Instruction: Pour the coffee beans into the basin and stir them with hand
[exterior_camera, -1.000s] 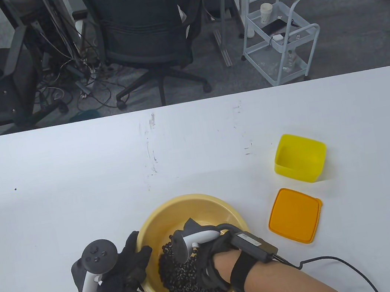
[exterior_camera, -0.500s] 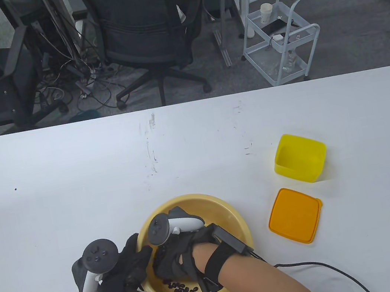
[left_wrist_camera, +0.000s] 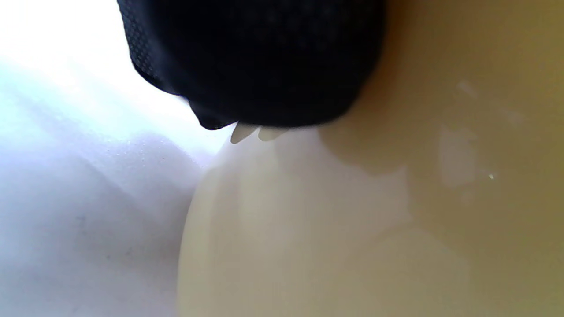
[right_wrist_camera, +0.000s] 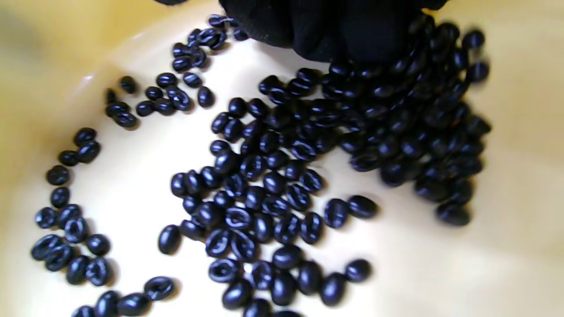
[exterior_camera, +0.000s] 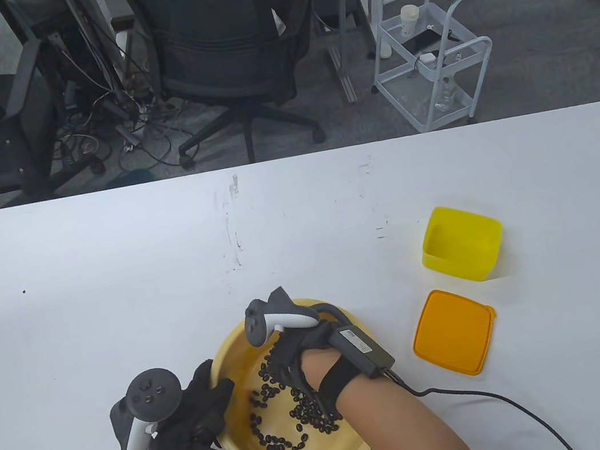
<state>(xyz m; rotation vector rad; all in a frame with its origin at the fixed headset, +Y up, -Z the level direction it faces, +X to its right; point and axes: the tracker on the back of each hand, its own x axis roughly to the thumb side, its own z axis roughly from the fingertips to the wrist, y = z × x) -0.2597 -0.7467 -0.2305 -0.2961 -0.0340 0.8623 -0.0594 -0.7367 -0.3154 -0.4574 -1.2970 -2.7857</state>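
While the left hand (exterior_camera: pixel 195 417) rests straight-fingered against the basin (exterior_camera: pixel 348 332) rim, the right hand's (exterior_camera: pixel 294 354) relaxed fingers rake the coffee beans (right_wrist_camera: pixel 273 185). Light, hard and glossy, they should scatter easily; steady the rim.

The round, pale yellow basin (exterior_camera: pixel 354 337) sits upright, its left rim touching the left hand's fingers (exterior_camera: pixel 213 391). Glossy black coffee beans (right_wrist_camera: pixel 273 176) lie scattered over its floor, thickest just under the right hand's fingers (right_wrist_camera: pixel 335 31) and thinning away from them.
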